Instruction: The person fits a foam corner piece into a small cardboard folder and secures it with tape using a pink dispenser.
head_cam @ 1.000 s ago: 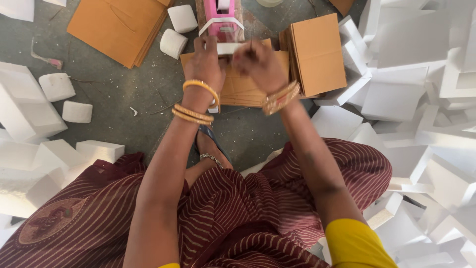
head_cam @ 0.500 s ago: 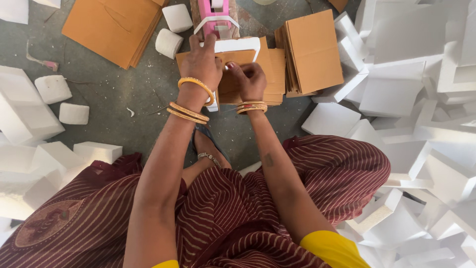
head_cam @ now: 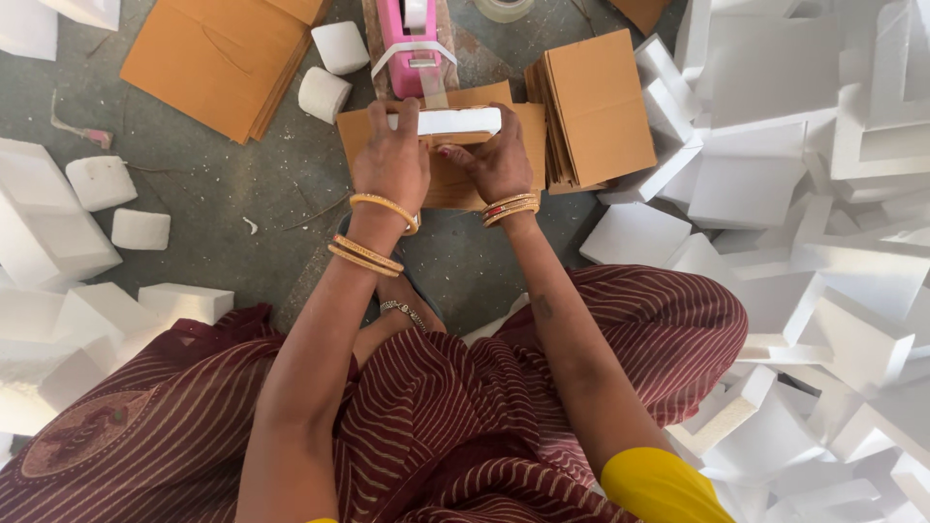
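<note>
Both hands grip a white foam block at a pink tape dispenser.

Left hand and right hand pinch the foam block by its ends, steadying it under the tape dispenser, apparently on folded cardboard.

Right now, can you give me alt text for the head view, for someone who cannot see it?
Seen from above, a seated person's left hand and right hand grip a white foam block over a flat cardboard sheet, just below a pink tape dispenser. Grey floor around them holds cardboard stacks and many white foam pieces.
</note>
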